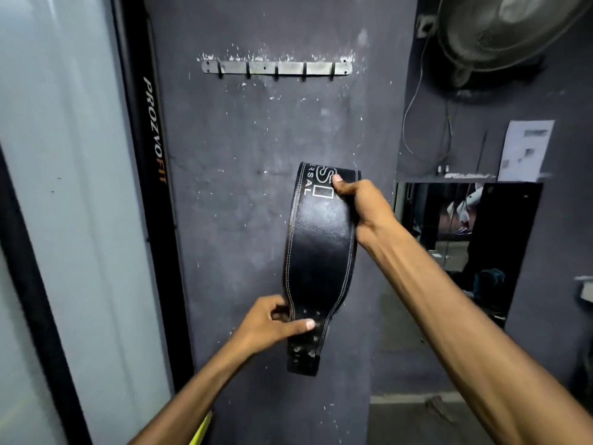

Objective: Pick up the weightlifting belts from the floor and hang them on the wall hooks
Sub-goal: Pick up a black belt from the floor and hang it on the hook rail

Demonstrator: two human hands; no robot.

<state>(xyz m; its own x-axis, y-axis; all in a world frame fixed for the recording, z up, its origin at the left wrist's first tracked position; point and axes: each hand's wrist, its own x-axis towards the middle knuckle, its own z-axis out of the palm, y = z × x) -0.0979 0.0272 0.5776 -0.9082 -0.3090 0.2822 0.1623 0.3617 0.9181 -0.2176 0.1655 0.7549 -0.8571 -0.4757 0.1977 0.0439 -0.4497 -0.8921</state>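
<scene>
A black leather weightlifting belt (pixel 321 248) with white stitching and white lettering is held upright in front of a dark grey wall. My right hand (pixel 362 207) grips its wide upper part, thumb on the front face. My left hand (pixel 276 322) grips the narrow lower strap with the punched holes, thumb across it. A metal hook rail (pixel 277 68) with several black hooks is fixed to the wall above the belt, well clear of it; nothing hangs on it.
A frosted glass door with a black frame (pixel 154 175) stands to the left. At the right, a wall fan (pixel 513 33) hangs high, with cables, a paper notice (pixel 526 150) and a mirror (pixel 462 239) below it.
</scene>
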